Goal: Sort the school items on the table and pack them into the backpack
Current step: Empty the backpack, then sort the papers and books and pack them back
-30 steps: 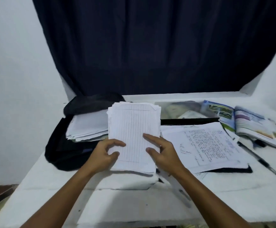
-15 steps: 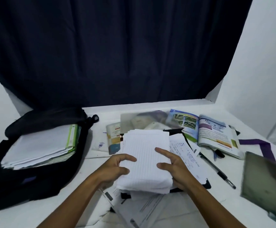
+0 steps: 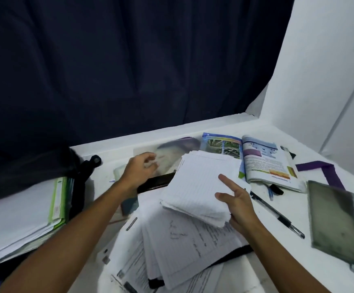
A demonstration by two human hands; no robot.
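My right hand (image 3: 236,203) holds a thick stack of lined white paper (image 3: 201,182) by its near right corner, above the middle of the table. My left hand (image 3: 139,171) has let go of it and hovers with loosely curled fingers over a clear plastic folder (image 3: 172,153) near the back. A black backpack (image 3: 34,166) lies open at the left, with white papers and green-edged books (image 3: 24,214) inside it. Loose handwritten and printed sheets (image 3: 172,250) lie under the lifted stack.
An open illustrated textbook (image 3: 262,161) lies at the back right, with a purple strap (image 3: 324,172) beyond it. A black pen (image 3: 277,214) and a grey-green notebook (image 3: 336,225) lie at the right. A dark curtain hangs behind the white table (image 3: 108,146).
My left hand released the paper stack and moved back toward the plastic folder. My right hand alone now carries the stack, shifted right. The view has turned to the right.
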